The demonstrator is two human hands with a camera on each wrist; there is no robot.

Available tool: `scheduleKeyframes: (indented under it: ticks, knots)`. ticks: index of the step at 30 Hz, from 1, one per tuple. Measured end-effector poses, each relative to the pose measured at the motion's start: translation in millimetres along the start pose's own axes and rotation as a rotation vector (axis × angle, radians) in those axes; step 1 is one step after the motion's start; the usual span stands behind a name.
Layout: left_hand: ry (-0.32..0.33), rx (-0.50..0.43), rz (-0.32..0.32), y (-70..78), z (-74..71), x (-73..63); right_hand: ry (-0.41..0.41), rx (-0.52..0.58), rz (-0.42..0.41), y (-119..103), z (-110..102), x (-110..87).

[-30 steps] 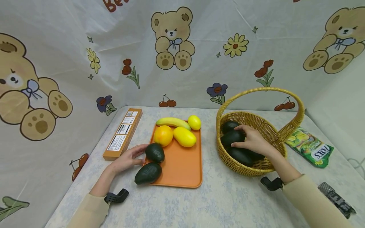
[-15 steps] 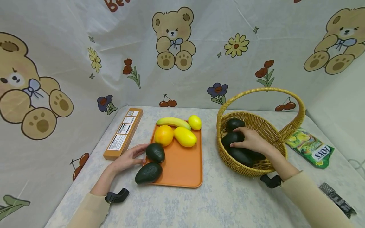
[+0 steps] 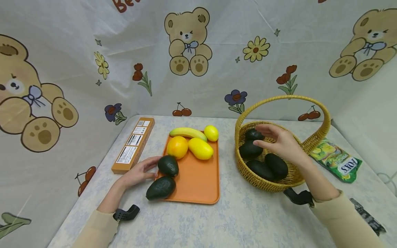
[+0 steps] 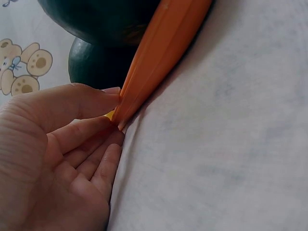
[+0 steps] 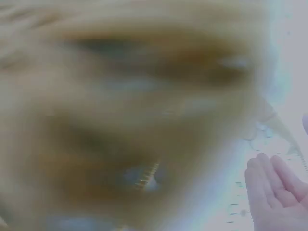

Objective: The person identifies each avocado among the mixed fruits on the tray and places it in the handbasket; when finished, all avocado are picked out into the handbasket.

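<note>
My left hand (image 3: 138, 175) pinches the left rim of the orange tray (image 3: 198, 186) between thumb and fingers, as the left wrist view shows. Beside it, one avocado (image 3: 168, 166) lies on the tray and another avocado (image 3: 161, 188) overlaps its near left corner. My right hand (image 3: 280, 143) hovers over the wicker basket (image 3: 263, 186), fingers extended and holding nothing. Several avocados lie in the basket, including a dark one (image 3: 250, 149) under the thumb and another (image 3: 276, 166) below the palm. In the right wrist view the basket is badly blurred; the hand (image 5: 276, 192) appears at right.
On the tray are a banana (image 3: 187, 133), an orange (image 3: 177, 147), a mango-like yellow fruit (image 3: 201, 148) and a lemon (image 3: 211, 133). A long box (image 3: 133, 146) lies left. A green packet (image 3: 336, 160) and a black-and-white strip (image 3: 367, 217) lie right. The basket's tall handle (image 3: 283, 98) arches above it.
My right hand has let go of an avocado in the basket and lifted up and to the right, uncovering more avocados. My left hand has stayed at the tray.
</note>
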State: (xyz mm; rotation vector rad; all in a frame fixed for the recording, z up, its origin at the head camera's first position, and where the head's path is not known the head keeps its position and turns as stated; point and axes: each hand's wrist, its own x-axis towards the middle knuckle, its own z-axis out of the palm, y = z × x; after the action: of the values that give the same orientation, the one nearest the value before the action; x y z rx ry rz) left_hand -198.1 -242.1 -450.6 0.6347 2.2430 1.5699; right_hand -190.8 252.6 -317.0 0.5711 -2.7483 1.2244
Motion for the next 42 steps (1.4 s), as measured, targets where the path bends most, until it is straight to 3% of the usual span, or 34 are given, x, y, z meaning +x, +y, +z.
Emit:
scheduleKeyframes:
  ticks: [4,8,13,23,29,35,42]
  knots:
    - [0.006,0.003,0.007,-1.1,-1.8,-0.8,0.043,0.065,-0.093,-32,1,-3.6]
    - [0.001,-0.009,0.008,-1.2,-2.5,-1.1,-0.005,0.139,-0.222,-53,17,1.3]
    - [-0.005,-0.009,0.015,0.0,-2.2,-1.5,-0.123,0.198,-0.336,-69,52,16.0]
    - [-0.014,-0.012,0.037,-1.2,-0.2,-1.3,-0.408,0.359,-0.386,-95,130,48.9]
    - [-0.008,-0.008,0.035,-2.1,-0.5,-1.0,-0.528,0.332,-0.420,-104,167,56.2]
    - [-0.015,-0.022,0.017,-2.0,-1.9,-1.3,-0.644,0.284,-0.399,-106,194,58.9]
    - [-0.021,-0.014,0.032,-0.6,-3.2,-2.1,-0.695,0.167,-0.443,-105,215,60.7]
